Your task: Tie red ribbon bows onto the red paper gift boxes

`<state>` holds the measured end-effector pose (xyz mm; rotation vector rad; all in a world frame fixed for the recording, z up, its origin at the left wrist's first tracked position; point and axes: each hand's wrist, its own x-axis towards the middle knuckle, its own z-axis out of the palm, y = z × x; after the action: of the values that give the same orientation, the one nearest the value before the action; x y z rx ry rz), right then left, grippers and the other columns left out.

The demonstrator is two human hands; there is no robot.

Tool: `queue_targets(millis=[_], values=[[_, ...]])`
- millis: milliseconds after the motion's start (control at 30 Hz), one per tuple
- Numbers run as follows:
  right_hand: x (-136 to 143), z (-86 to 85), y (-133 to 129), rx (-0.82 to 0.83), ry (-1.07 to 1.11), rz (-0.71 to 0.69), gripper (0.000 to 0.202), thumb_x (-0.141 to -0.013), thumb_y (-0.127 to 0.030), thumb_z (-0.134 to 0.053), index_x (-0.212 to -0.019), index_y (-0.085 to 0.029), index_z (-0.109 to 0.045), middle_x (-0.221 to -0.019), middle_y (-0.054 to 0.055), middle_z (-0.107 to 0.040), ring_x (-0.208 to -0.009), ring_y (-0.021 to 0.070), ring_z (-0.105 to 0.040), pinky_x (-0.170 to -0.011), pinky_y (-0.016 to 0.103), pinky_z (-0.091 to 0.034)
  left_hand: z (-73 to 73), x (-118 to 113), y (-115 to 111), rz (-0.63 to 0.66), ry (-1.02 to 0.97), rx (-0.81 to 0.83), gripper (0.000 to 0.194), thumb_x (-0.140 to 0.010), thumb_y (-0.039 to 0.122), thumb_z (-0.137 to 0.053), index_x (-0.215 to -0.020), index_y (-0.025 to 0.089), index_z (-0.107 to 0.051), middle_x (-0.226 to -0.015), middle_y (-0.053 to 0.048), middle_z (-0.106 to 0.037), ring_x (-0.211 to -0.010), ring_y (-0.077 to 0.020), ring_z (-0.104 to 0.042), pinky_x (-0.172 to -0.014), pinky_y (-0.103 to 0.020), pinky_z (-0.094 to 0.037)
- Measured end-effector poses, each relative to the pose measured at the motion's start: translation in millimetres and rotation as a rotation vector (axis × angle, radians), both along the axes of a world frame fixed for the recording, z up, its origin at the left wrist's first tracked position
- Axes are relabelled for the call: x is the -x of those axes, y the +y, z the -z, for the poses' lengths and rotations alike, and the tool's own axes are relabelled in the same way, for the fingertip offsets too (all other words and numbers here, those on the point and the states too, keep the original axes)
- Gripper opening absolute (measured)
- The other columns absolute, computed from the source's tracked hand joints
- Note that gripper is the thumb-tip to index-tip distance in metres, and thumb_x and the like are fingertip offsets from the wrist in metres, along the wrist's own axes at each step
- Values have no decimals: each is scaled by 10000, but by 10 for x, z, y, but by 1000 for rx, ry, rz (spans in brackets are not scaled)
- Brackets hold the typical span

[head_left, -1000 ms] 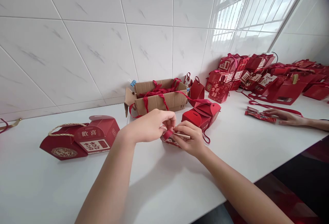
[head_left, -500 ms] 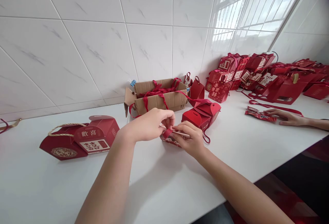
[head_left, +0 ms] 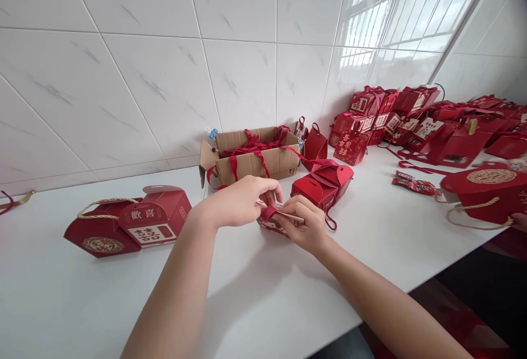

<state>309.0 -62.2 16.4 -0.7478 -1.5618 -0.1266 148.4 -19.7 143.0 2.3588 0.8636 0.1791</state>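
Observation:
A small patterned gift box stands on the white table, partly covered by my hands. Over its pale top edge runs a loop of red ribbon. My left hand is closed with its fingertips bent down onto the ribbon. From the other side, my right hand pinches the box's top edge, thumb towards the ribbon. Just behind my right hand sit red boxes with a dark red cord beside them. The ribbon's ends are hidden by my fingers.
Behind my hands is a cardboard box of red ribbons. Two red boxes, one with a rope handle, stand left. Many red boxes are piled right, near candy packets. Another person's hand holds a red box.
My hands stay at the small box, with the ribbon loop shifted slightly. At the right, the other person's hand has left the candy packets and a red rope-handled box has come into view.

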Motion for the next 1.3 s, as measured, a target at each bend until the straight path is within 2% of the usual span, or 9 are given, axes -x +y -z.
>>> queue_targets(millis=[233, 633, 800, 967, 1100, 1200, 1300], values=[[-6, -24, -6, 25, 23, 1, 120, -800, -116, -618, -733, -200, -564, -694, 20, -572, -597, 122, -577, -509, 248, -489, 36, -22, 19, 41, 163, -124, 457, -647, 49, -445, -969, 303, -647, -1075, -15, -586, -895, -207, -604, -643, -276, -443], [-21, -70, -13, 79, 72, -3, 170, -803, -130, -626, -669, -197, -546, -615, 9, -566, -581, 129, -540, -494, 258, -448, 76, -20, 75, 45, 52, -206, 134, -750, 125, -477, -747, 211, -580, -965, -25, -556, -754, -158, -571, -576, -265, -424], [-6, -98, -14, 146, 117, 2, 166, -813, -160, -609, -662, -200, -554, -606, 9, -571, -572, 133, -533, -496, 268, -447, 85, -50, 61, 29, 45, -244, 108, -781, 161, -463, -723, 191, -548, -934, -38, -550, -687, -148, -540, -549, -277, -391], [-37, -82, 28, 109, 92, 7, 163, -805, -174, -628, -659, -202, -560, -610, 12, -574, -563, 136, -540, -487, 270, -452, 89, -75, 63, 24, 31, -204, 91, -796, 233, -495, -742, 195, -556, -957, -44, -537, -718, -160, -546, -575, -279, -400], [-77, -39, 44, -1, -25, -25, 100, -813, -157, -636, -737, -203, -589, -686, 19, -587, -595, 129, -585, -504, 257, -497, 15, -30, 18, 26, 113, -104, 192, -733, 387, -614, -830, 221, -609, -977, -33, -548, -769, -179, -565, -617, -279, -418], [-95, -27, 32, -113, -149, -66, 83, -830, -130, -629, -841, -205, -597, -722, 27, -590, -647, 135, -613, -554, 260, -538, -63, 49, -47, 1, 184, -60, 360, -659, 437, -691, -955, 251, -606, -1039, -24, -576, -888, -211, -581, -663, -272, -429], [-100, -46, 6, -187, -249, -46, 78, -853, -143, -603, -862, -219, -597, -713, 25, -589, -652, 140, -617, -568, 275, -544, -128, 143, -114, -12, 224, -35, 521, -594, 491, -746, -1038, 267, -589, -1119, -35, -586, -1025, -251, -565, -699, -268, -435]])
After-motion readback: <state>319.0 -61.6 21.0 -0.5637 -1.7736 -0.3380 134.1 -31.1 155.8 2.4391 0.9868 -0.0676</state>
